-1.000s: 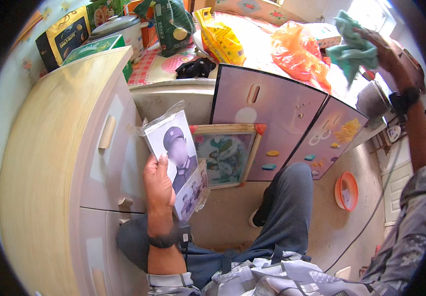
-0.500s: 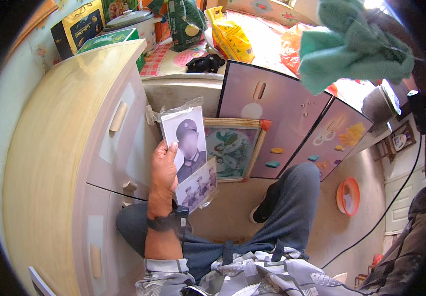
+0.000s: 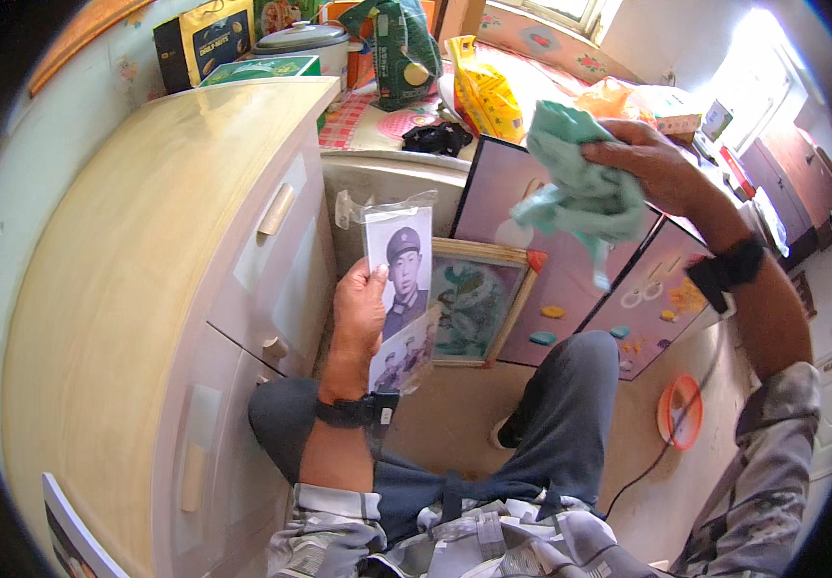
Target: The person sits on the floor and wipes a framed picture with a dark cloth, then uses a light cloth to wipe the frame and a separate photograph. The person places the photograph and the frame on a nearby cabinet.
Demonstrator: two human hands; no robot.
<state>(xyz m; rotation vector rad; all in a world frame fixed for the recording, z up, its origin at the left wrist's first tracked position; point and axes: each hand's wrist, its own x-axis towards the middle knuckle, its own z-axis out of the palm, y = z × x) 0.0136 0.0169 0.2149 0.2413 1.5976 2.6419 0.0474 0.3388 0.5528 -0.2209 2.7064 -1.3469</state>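
My left hand [image 3: 358, 308] grips a black-and-white photograph [image 3: 406, 313] of a person in a cap and uniform, its thumb over the left edge. Clear plastic sticks out around the top of the photograph. Below it hangs a smaller group photograph [image 3: 403, 358], slightly blurred. Raised at the right, my right hand [image 3: 649, 166] is closed on a crumpled green cloth [image 3: 580, 171], which dangles in front of the purple panels. The cloth and the photographs are apart. Behind the photographs a framed picture [image 3: 479, 306] leans upright.
A pale wooden cabinet [image 3: 146, 212] with drawers stands close on my left. Purple decorated panels [image 3: 556, 279] lean ahead. Bags, a pot [image 3: 302, 46] and a black item [image 3: 435, 140] rest on the far surface. An orange-rimmed basin [image 3: 679, 412] sits on the floor at right, near a dark cable.
My right hand has come into view, and the green cloth has moved left and down from the upper right. The left hand still holds the photographs; the whole view has shifted slightly.
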